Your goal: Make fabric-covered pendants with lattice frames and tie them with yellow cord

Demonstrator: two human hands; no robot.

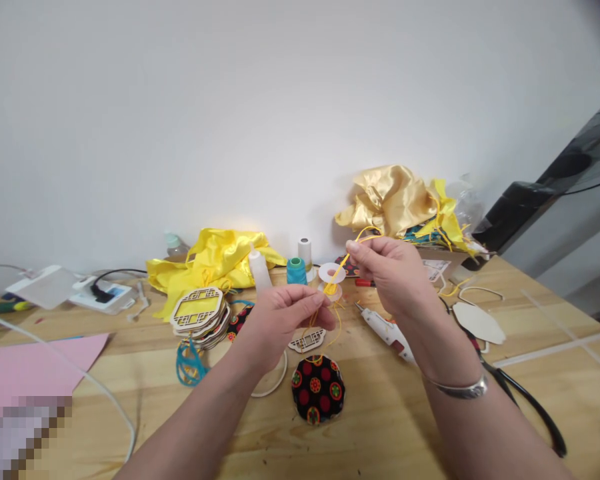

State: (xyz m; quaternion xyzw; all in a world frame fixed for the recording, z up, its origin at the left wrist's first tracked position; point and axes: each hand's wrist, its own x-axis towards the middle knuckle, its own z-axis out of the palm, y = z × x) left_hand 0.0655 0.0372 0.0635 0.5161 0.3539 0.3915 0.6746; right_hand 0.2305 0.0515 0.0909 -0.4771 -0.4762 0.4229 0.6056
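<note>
A yellow cord (341, 267) runs taut between my two raised hands. My left hand (300, 310) pinches it low, near the middle, with loose loops hanging below the fingers. My right hand (380, 263) grips the cord higher up to the right, and a loop sticks out beyond the fingertips. Under the left hand lies a round black fabric piece (318, 392) with red and orange flower dots. A cut-out wooden frame piece (307, 341) sits just behind it, partly hidden. Behind the cord stands a white spool (330, 272) with yellow cord on it.
Stacked wooden frames (198, 311) and blue cord (190, 363) lie left. A teal thread cone (296, 272) and white bottle (259, 269) stand behind. A glue gun (387, 333) lies beneath the right forearm, near black-handled scissors (535, 407). Yellow satin (220, 257) and gold satin (393, 197) line the wall.
</note>
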